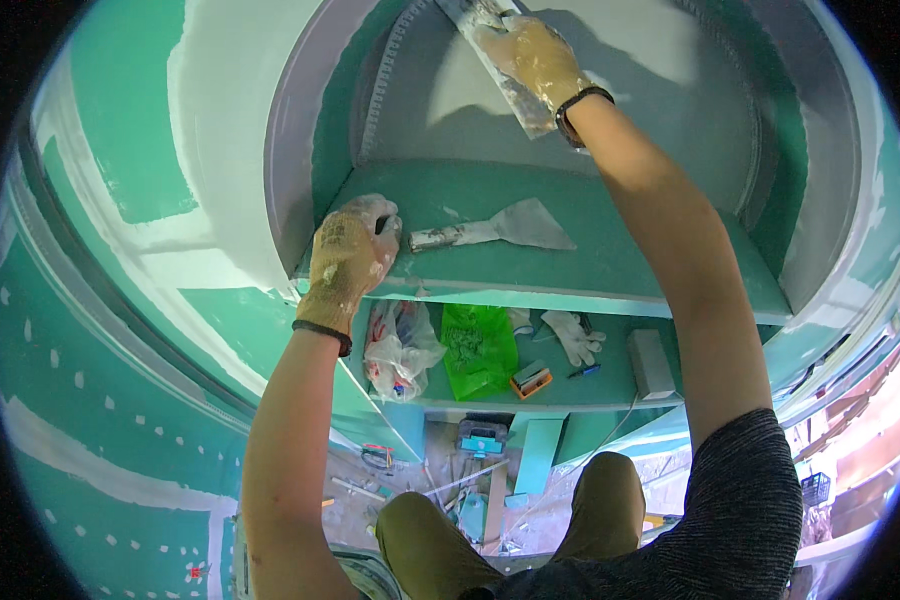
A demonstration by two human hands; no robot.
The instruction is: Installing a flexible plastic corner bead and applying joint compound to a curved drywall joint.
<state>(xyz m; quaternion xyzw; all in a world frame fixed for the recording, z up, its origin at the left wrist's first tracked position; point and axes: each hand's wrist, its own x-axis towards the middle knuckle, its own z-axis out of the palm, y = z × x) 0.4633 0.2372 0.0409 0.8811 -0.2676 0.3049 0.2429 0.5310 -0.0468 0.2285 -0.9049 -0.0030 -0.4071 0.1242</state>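
My right hand (535,62), in a cream work glove smeared with white compound, is closed on a long, flat metal plastering trowel (528,108). The blade lies slanted against the grey-white back wall (660,90) of an arched niche. My left hand (355,240), in a matching glove, rests with curled fingers at the left front corner of the green niche ledge (610,262). What it holds, if anything, is hidden. A putty knife (510,228) with a wide blade and smeared handle lies on the ledge, to the right of my left hand.
Below the ledge, a lower shelf holds a clear plastic bag (402,345), a green bag (478,350), white gloves (573,338), an orange-and-black tool (531,380) and a grey block (651,364). Board offcuts (538,455) and tools litter the floor near my knees.
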